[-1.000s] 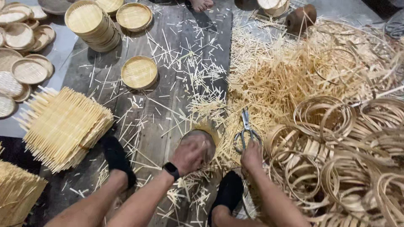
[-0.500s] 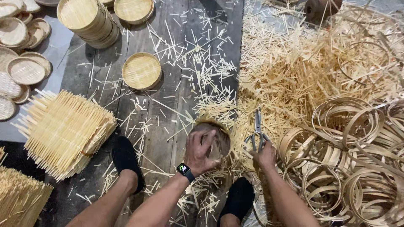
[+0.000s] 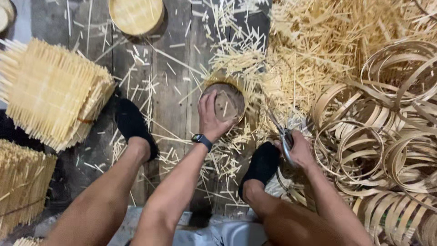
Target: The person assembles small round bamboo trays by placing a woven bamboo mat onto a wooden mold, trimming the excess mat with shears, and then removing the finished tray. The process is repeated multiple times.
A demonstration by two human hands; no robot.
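Bare plank strip left of the round basket — bamboo hoops and offcut heap crowding its right.

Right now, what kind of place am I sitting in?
Probably a bamboo craft workshop floor: bent bamboo hoops piled at the right, stacked woven mats at the left, and cut splinters littering the wooden planks.

The round lid under the left hand is showing dull brown inside a pale yellow rim. Bamboo sticks are glowing straw-yellow in criss-cross layers. Hoops are looking tan and beige. The floor planks are appearing weathered grey-brown. Socks and wristwatch are showing black; scissors are gleaming silver-grey.
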